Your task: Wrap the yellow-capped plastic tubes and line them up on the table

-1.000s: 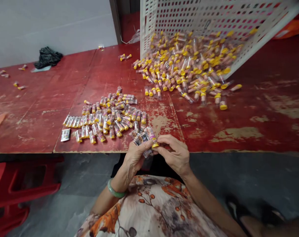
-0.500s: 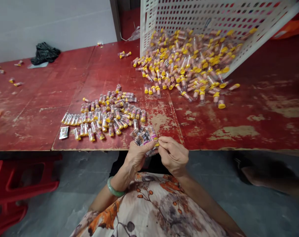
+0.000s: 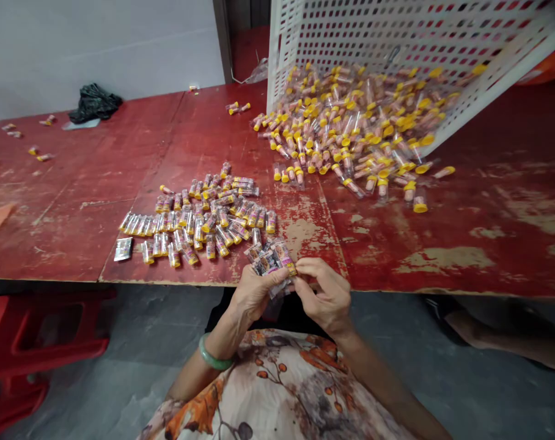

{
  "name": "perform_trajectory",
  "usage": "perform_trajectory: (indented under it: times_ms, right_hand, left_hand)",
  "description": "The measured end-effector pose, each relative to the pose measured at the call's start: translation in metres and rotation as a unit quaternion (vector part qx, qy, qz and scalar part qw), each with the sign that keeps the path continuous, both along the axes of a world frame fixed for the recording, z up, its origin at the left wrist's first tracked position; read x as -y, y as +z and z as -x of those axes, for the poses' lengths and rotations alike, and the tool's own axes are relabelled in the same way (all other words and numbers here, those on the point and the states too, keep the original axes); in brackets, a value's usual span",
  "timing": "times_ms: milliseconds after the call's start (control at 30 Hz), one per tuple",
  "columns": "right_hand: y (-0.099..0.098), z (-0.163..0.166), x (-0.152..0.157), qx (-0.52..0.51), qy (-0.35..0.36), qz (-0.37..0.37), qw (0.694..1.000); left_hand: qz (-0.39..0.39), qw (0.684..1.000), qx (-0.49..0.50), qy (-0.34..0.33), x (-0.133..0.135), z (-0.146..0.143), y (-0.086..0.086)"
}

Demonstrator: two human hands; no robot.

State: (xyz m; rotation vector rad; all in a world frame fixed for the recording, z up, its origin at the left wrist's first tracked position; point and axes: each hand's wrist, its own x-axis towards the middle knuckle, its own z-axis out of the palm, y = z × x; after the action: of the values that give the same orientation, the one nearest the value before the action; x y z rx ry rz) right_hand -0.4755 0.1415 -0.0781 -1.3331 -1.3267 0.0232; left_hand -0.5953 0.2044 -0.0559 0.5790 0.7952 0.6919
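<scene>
My left hand [image 3: 252, 292] is closed on a small fan of printed plastic wrappers [image 3: 266, 260], its thumb lying across them. They show dark pictures with pink and yellow bands. At their right edge my right hand [image 3: 326, 293] pinches the nearest wrapper between thumb and fingertips; the exact grip is partly hidden. Just beyond and to the left lies a pile of wrapped tubes [image 3: 199, 214] with yellow ends and printed film. A flat silvery packet [image 3: 123, 249] rests at that pile's left side.
A white perforated basket [image 3: 277, 61] lies tipped on the red table [image 3: 373, 238], spilling many yellow-capped clear tubes [image 3: 351, 134]. A black plastic bag [image 3: 95, 102] sits at the back left. A red stool [image 3: 52, 351] stands below left; another person's leg [image 3: 502, 342] shows below right.
My head view has shifted slightly, so the table and basket appear a little lower and further right. My right fingers have straightened somewhat at the wrapper's edge; the left hand keeps its hold.
</scene>
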Motion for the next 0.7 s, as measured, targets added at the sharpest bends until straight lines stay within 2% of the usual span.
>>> perform_trajectory:
  times_ms: [167,300,467,700]
  right_hand:
    - [0.017,-0.026,-0.009,-0.043,0.142,0.142,0.979]
    - [0.024,-0.037,-0.014,-0.029,0.214,0.162,0.963]
    - [0.020,-0.035,-0.012,-0.038,0.236,0.151,0.959]
    - [0.015,-0.028,-0.011,-0.055,0.213,0.119,0.968]
  left_hand:
    - [-0.010,0.997,-0.012,-0.071,-0.004,0.006,0.001]
    - [-0.005,0.996,-0.003,-0.087,-0.005,0.007,0.001]
    - [-0.012,0.998,0.009,-0.068,-0.007,0.009,0.000]
    - [-0.005,0.998,0.014,-0.067,-0.004,0.009,0.000]
